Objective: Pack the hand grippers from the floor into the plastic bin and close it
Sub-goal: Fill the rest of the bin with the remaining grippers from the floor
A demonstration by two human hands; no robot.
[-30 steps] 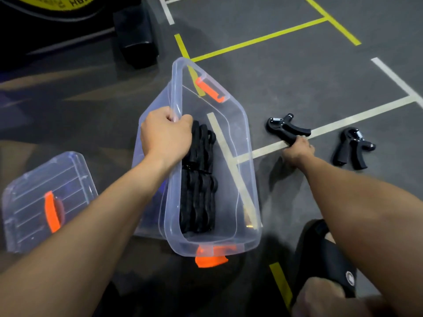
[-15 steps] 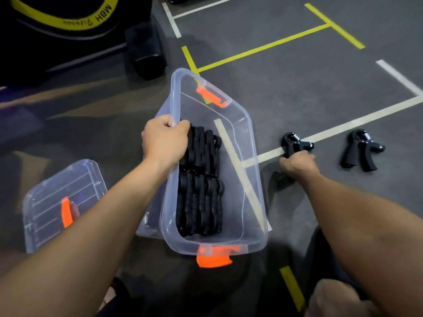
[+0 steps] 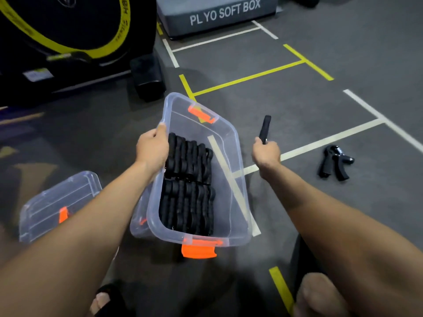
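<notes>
My left hand [image 3: 152,148] grips the rim of the clear plastic bin [image 3: 238,179], tipping it so the packed rows stay stacked; my right hand [image 3: 266,154] clasps a black hand gripper [image 3: 265,129] beside it. Another black gripper [image 3: 335,162] lies on the floor; the clear lid [image 3: 45,207] waits left.

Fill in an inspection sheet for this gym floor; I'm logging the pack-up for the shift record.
Surface: dark floor with yellow and white tape lines.
Job's things: clear plastic bin open and tilted, black grippers stacked inside; lid lies apart to its left; one hand gripper left on the floor.
Clutter: nothing seen.
Grippers: left hand grips the bin rim; right hand holds a hand gripper off the floor.
Cables: nothing seen.
Surroundings: plyo soft box, black and yellow equipment.
</notes>
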